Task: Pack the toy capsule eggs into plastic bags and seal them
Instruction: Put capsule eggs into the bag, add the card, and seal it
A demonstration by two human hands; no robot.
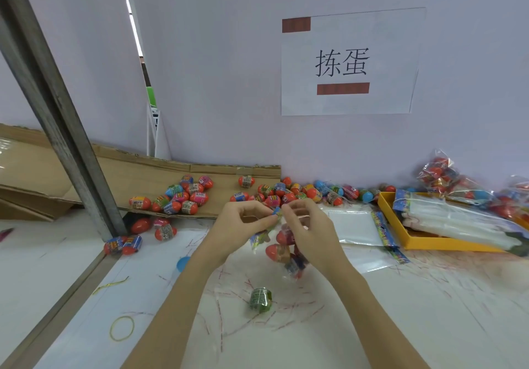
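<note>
Two hands pinched on one bag top.
Left hand and right hand are clamped on a plastic bag hung with capsule eggs.

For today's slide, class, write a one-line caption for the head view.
Both hands, left hand and right hand, pinch the top of a clear bag of capsule eggs above the table.

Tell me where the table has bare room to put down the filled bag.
The near right of the table looks bare, in front of the yellow tray and flat bags. Another patch lies between the green capsule and rubber band. It is crowded by the wall, where loose eggs lie.
</note>
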